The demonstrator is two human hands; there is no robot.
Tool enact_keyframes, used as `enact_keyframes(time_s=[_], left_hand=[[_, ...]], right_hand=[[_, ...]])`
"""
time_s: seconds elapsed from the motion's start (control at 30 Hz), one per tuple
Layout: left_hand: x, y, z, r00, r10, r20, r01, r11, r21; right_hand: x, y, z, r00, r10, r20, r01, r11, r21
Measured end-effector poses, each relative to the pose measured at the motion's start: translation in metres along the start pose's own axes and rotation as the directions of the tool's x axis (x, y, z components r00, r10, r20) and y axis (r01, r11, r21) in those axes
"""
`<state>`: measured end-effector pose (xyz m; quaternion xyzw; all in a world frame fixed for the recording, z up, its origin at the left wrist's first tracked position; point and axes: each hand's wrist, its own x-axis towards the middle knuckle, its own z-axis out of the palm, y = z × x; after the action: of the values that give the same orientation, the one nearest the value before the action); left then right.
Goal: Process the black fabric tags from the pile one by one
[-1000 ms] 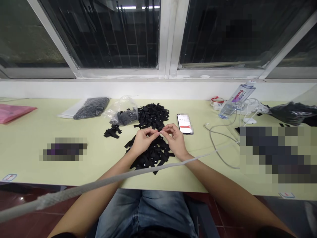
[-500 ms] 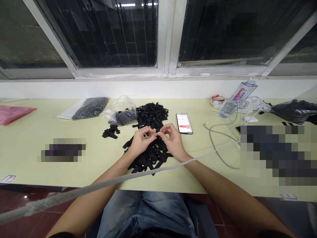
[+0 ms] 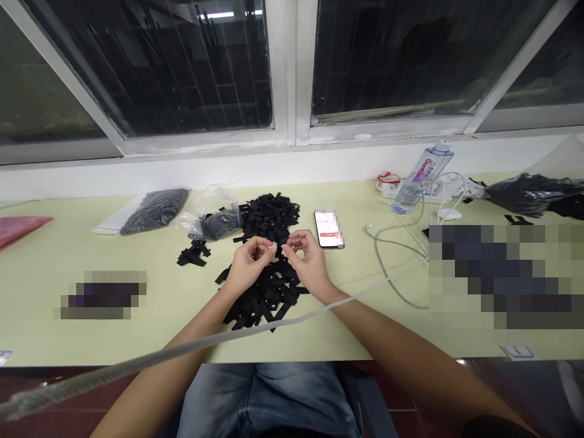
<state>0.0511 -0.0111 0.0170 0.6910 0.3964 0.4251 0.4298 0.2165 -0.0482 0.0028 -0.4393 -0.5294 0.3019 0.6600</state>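
My left hand (image 3: 246, 264) is closed in a pinch, thumb against forefinger, with a tiny pale bit showing at the tips. Facing it, a small gap away, my right hand (image 3: 312, 265) also pinches; what lies in its fingertips is too small to name. Both hands hover between two heaps of short black fabric strips. The far heap (image 3: 269, 213) lies just beyond the fingers. Below them spreads the near heap (image 3: 262, 298), where small shiny spots show on some strips. A few more black strips (image 3: 194, 253) lie to the left.
A clear plastic bag (image 3: 214, 222) with dark contents and a flat dark packet (image 3: 155, 210) lie at back left. Right of my hands are a phone (image 3: 327, 228), a grey cable (image 3: 381, 267) and a tilted bottle (image 3: 422, 176). A pale cord (image 3: 182, 350) crosses before my forearms.
My fingertips have drawn slightly apart; they were together half a second ago. The whole view has shifted and tilted a little. The heaps look the same.
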Motion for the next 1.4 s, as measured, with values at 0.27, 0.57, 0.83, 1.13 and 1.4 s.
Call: enact_keyframes(time_s=[0.27,0.57,0.83,1.13,1.4], left_hand=[[0.001,0.002,-0.004,0.98,-0.087,0.179,0.088,0.996,0.002],[-0.002,0.005,-0.002,0.979,-0.058,0.195,0.057,0.998,0.007],[-0.001,0.001,-0.006,0.984,-0.044,0.173,0.036,0.998,0.05],[0.028,0.002,-0.029,0.998,-0.008,0.061,-0.007,0.971,0.237],[0.1,0.006,-0.05,0.983,0.183,-0.01,-0.143,0.796,0.588]], right_hand=[[0.01,0.007,-0.003,0.959,0.282,-0.027,-0.267,0.932,0.247],[0.004,-0.001,-0.002,0.935,0.348,0.068,-0.355,0.917,0.185],[0.003,0.001,-0.001,0.952,0.275,0.136,-0.287,0.954,0.081],[0.021,0.014,-0.029,0.925,0.189,0.329,-0.044,0.915,-0.401],[0.016,0.025,-0.029,0.882,0.175,0.438,0.074,0.865,-0.495]])
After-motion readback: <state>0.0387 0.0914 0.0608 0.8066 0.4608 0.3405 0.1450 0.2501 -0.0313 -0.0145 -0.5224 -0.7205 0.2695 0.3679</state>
